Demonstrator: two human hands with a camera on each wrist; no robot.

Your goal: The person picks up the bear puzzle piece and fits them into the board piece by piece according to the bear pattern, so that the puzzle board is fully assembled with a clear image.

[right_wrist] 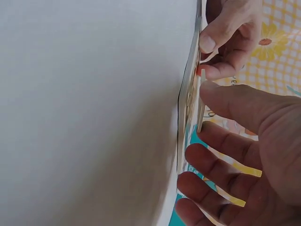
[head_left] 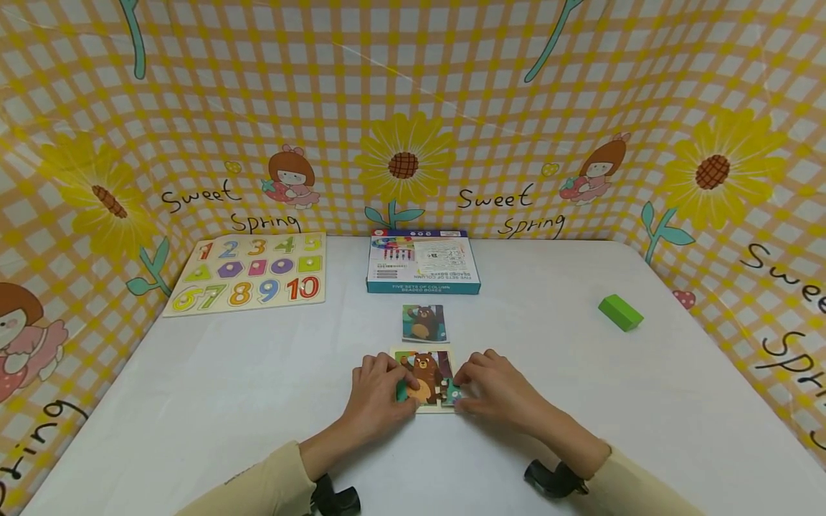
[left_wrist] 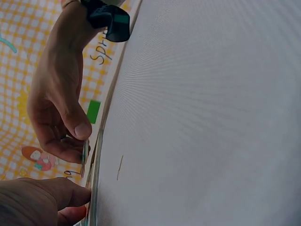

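A small wooden bear puzzle (head_left: pixel 424 364) lies on the white table in front of me, with most of its picture showing. My left hand (head_left: pixel 381 390) grips its left side, thumb at the near edge and index finger bent over the picture. In my right hand (head_left: pixel 500 390), thumb and index finger pinch a thin teal puzzle piece (head_left: pixel 452 393) at the lower right corner. The right wrist view shows this piece (right_wrist: pixel 202 104) tilted, standing slightly off the board. Just beyond the puzzle lies a matching bear picture card (head_left: pixel 424 322).
A number puzzle board (head_left: pixel 258 276) lies at the back left. The beaded boxes package (head_left: pixel 422 264) sits at the back middle. A green block (head_left: pixel 621 312) is off to the right. Patterned cloth (head_left: pixel 413 93) walls the table's back and sides.
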